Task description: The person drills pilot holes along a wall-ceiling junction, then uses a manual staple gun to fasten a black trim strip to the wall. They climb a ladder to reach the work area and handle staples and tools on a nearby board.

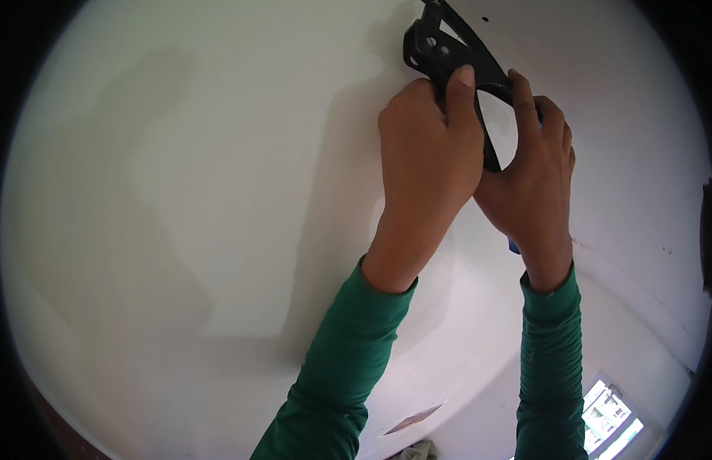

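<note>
A black hinged hand tool [440,50] with a screw or pivot on its head stands out against a pale surface at the upper middle. I cannot make out its exact kind. My left hand [431,146] is closed on its lower body, the thumb pressed along it. Around the looped handle part curl the fingers of my right hand [536,165], just to the right of my left. Small bits of blue show behind the right fingers and beside the right wrist; what they belong to is mostly hidden. Both forearms wear green sleeves.
A broad pale surface [195,230] fills the left and middle and carries soft shadows. At the lower right is a bright window [607,414]. A small flat coloured piece [413,419] and greyish cloth [419,451] lie low in view. A dark object [710,238] sits at the right rim.
</note>
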`<state>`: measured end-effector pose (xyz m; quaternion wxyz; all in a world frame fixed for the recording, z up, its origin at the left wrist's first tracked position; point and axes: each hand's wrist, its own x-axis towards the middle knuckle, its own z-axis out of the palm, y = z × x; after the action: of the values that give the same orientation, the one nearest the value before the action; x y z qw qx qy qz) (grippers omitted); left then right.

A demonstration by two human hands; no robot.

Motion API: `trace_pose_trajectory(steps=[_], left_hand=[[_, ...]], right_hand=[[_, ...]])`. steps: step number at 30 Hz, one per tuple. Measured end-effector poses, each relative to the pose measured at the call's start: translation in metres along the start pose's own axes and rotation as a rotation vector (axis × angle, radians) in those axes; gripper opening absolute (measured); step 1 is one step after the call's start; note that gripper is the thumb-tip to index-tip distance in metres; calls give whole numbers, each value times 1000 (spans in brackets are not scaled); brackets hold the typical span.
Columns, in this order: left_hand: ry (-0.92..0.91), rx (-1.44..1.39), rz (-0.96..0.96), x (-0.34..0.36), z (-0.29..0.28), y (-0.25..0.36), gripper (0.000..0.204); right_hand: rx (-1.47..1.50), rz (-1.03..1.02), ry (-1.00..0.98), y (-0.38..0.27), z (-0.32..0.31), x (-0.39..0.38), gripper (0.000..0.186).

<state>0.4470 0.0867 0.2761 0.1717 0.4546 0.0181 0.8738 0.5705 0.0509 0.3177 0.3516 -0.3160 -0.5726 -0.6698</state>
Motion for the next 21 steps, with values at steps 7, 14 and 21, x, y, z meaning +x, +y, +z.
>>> trace_pose_trajectory(steps=[7,14,21], left_hand=[[-23,-34,-23,-11,25,-7,47],[-6,-63,-18,-9,50,-2,46],[-17,-7,-18,-10,59,-7,46]], right_hand=[[-26,-3,-16,29,0,-12,95],[2,4,-37,52,-10,-6,92],[-48,-6,-17,59,-6,-8,90]])
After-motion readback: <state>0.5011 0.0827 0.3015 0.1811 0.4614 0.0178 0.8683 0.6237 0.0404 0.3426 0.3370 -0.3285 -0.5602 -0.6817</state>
